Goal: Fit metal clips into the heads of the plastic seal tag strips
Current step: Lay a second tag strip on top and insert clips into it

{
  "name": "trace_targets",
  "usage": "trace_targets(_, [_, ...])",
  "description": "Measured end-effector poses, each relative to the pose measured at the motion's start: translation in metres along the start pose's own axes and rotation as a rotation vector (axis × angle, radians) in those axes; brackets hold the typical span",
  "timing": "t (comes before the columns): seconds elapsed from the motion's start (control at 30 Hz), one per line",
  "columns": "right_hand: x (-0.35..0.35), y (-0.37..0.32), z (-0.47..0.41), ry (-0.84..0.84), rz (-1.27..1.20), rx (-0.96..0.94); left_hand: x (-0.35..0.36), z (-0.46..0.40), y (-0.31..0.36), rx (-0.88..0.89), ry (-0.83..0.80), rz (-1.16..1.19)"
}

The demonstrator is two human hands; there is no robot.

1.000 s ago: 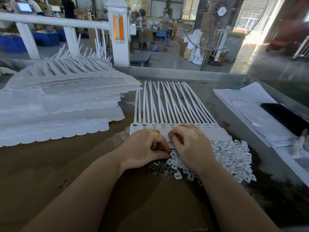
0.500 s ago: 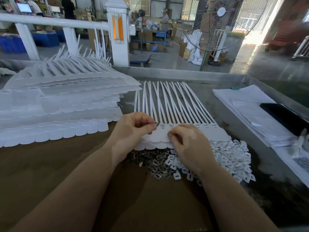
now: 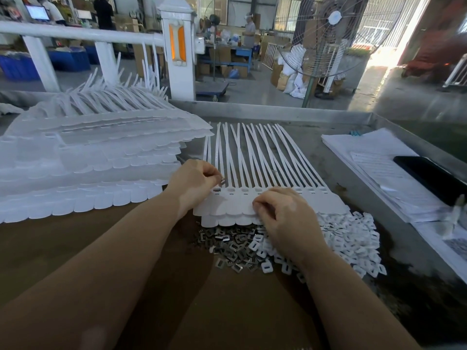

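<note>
at the far left a tall stack of white seal tag sheets (image 3: pixel 83 168) lies on the worktable (image 3: pixel 316 145), its rounded tag ends facing the person and its thin tails fanning up toward the white railing (image 3: pixel 75 34) behind.

just right of that stack, the left hand (image 3: pixel 194 183) hovers over the left end of the row of strip heads. its thumb and forefinger pinch a small metal clip (image 3: pixel 223 181), held just above the leftmost heads; the other fingers are curled in.

under and between the hands lies the working sheet of seal tag strips (image 3: pixel 252 157): a joined row of flat white tags with small square heads (image 3: pixel 243 190) in a line, and long tails running away from the person across the table. a second sheet shows just beneath its near edge.

the right hand (image 3: pixel 285 213) rests on the tag ends at the middle of the sheet, fingers curled down and pressing on the plastic; i cannot tell whether it holds anything.

near the person, below the sheet, a pile of grey metal clips (image 3: pixel 227 246) sits on the table, merging on its right into a larger heap of white plastic pieces (image 3: pixel 353 241).

further right lies a stack of papers (image 3: pixel 374 162) with a black phone (image 3: pixel 432 178) on top. a standing fan (image 3: pixel 328 34) rises beyond the table.
</note>
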State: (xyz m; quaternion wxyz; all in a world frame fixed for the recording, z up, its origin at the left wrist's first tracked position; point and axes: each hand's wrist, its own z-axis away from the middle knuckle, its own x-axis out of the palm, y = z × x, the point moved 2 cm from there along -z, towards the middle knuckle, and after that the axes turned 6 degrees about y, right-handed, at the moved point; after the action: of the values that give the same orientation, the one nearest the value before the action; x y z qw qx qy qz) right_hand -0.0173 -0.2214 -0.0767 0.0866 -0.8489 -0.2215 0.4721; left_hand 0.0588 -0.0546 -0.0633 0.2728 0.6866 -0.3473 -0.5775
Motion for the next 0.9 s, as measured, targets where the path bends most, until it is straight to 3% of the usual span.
trace_targets(0.5, [0.001,0.001,-0.001,0.002,-0.006,0.009,0.01,-0.011,0.009,0.072,-0.154,-0.25])
trace_targets(0.9, [0.001,0.001,-0.001,0.006,-0.005,0.008,0.014,-0.015,0.012,0.038,-0.146,-0.238])
